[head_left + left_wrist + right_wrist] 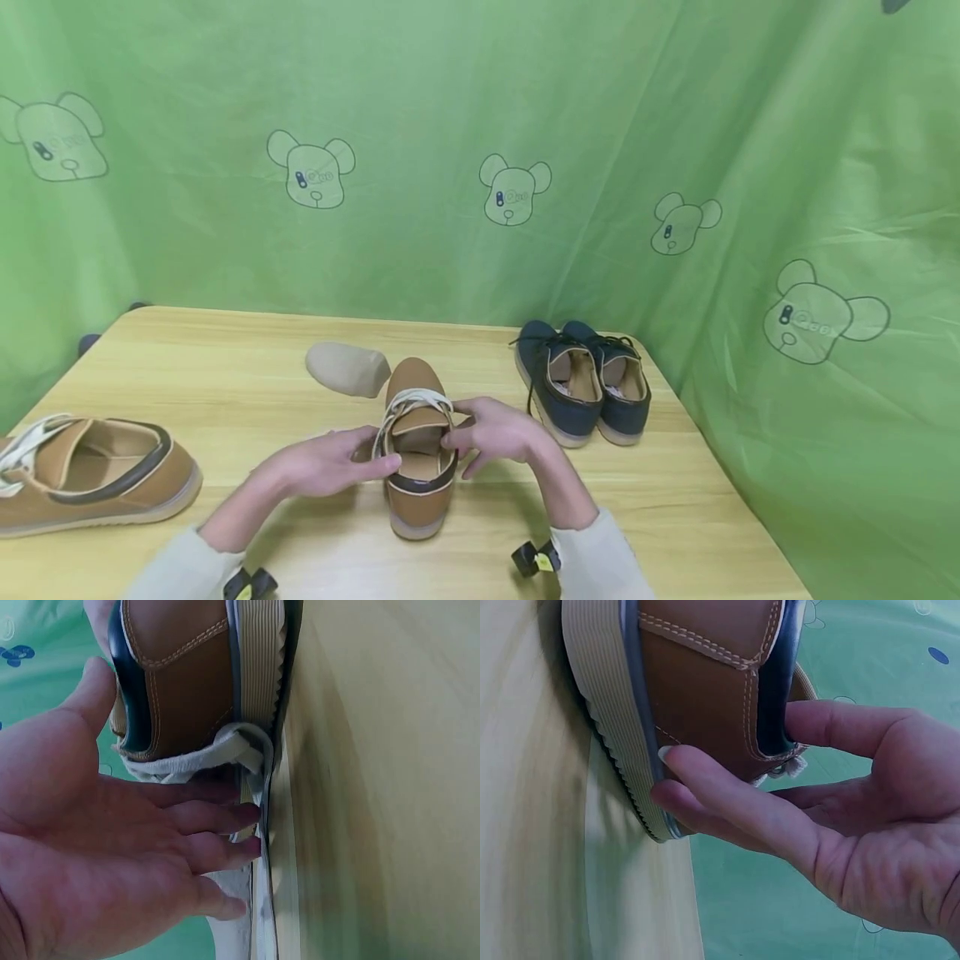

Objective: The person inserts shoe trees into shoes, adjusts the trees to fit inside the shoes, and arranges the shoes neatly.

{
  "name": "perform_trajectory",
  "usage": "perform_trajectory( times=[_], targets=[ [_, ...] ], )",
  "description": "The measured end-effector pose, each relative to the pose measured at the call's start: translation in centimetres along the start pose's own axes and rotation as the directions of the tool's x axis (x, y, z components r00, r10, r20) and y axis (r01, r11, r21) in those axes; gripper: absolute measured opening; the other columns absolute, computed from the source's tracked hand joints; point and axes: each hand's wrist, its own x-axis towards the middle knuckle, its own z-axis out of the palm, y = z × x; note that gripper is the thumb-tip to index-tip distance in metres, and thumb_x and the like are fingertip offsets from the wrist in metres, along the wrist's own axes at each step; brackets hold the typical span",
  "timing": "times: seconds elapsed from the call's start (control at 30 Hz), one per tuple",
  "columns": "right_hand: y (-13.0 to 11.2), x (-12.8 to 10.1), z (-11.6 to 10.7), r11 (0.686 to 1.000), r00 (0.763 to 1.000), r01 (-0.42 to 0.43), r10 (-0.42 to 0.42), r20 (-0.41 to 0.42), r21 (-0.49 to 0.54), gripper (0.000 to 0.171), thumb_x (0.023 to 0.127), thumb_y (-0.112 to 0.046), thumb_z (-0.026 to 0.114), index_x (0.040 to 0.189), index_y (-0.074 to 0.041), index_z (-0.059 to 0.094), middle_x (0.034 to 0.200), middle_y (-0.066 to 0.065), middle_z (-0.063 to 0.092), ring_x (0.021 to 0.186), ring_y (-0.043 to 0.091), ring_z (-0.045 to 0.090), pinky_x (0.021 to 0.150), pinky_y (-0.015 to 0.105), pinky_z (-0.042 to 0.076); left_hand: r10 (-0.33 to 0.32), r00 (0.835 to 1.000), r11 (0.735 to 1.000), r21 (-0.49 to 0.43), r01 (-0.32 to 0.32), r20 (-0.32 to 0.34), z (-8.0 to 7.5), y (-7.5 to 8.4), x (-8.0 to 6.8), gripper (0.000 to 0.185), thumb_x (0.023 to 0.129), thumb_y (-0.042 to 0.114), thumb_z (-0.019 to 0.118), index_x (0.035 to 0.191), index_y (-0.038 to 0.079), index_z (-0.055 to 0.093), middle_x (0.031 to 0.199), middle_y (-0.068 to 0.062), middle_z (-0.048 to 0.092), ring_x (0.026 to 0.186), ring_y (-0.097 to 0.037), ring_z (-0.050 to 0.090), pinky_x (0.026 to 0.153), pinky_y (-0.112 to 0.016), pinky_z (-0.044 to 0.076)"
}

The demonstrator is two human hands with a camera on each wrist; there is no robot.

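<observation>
Between both hands, the tan leather lace-up shoe (417, 450) sits lightly clasped by left hand (322, 462) and right hand (498, 433); tightening its laces seems next.

A staged recording booth: green bear-print backdrop (480, 150) behind wooden table (225, 367).

Left hand (322, 467): forearm enters from lower left, palm turned inward, fingers (217, 821) extended nearly straight and close together, thumb raised apart | Right hand (498, 435): forearm enters from lower right, fingers (727, 802) loosely bent, thumb opposed above them | Both wrists sleeved, hands facing each other.
</observation>
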Motion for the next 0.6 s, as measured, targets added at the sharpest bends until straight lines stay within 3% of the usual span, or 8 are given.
perform_trajectory(
  times=[0.2,0.33,0.47,0.6],
  targets=[
    [0.1,0.1,0.5,0.999,1.0,-0.012,0.012,0.006,0.051,0.066,0.092,-0.003,0.058,0.152,0.005,0.035,0.108,0.027,0.068,0.087,0.03,0.07,0.074,0.046,0.063,0.061,0.998,0.996,-0.073,-0.059,0.03,0.9,0.7,0.3,0.062,0.101,0.054,0.054,0.15,0.017,0.048,0.144,-0.008,0.06,0.138,-0.035,0.05,0.114,-0.062,0.037],
    [0.2,0.1,1.1,0.999,0.999,0.027,-0.024,-0.048,0.047,0.055,0.087,0.002,0.055,0.141,0.007,0.047,0.106,0.027,0.069,0.088,0.034,0.073,0.071,0.044,0.064,0.091,0.995,0.975,-0.206,-0.081,0.044,1.5,1.0,0.5,0.057,0.103,0.047,0.054,0.149,0.015,0.048,0.146,-0.007,0.058,0.142,-0.033,0.045,0.118,-0.061,0.03],
    [0.2,0.0,1.8,0.997,0.99,0.07,-0.072,-0.118,-0.017,0.044,0.083,0.005,0.052,0.127,0.008,0.057,0.101,0.024,0.069,0.085,0.034,0.073,0.066,0.04,0.063,0.065,0.997,0.942,-0.331,-0.049,0.038,2.0,1.4,0.6,0.053,0.103,0.034,0.054,0.15,0.009,0.046,0.148,-0.01,0.055,0.145,-0.037,0.04,0.12,-0.064,0.024],
    [-0.2,-0.3,1.7,0.995,0.986,0.091,-0.094,-0.138,-0.026,0.044,0.083,0.007,0.051,0.127,0.009,0.057,0.102,0.025,0.068,0.083,0.034,0.073,0.067,0.04,0.064,0.025,1.0,0.922,-0.386,-0.025,-0.006,2.2,2.1,0.4,0.055,0.102,0.024,0.051,0.152,0.005,0.041,0.151,-0.014,0.051,0.149,-0.04,0.033,0.121,-0.066,0.018]
  ],
)
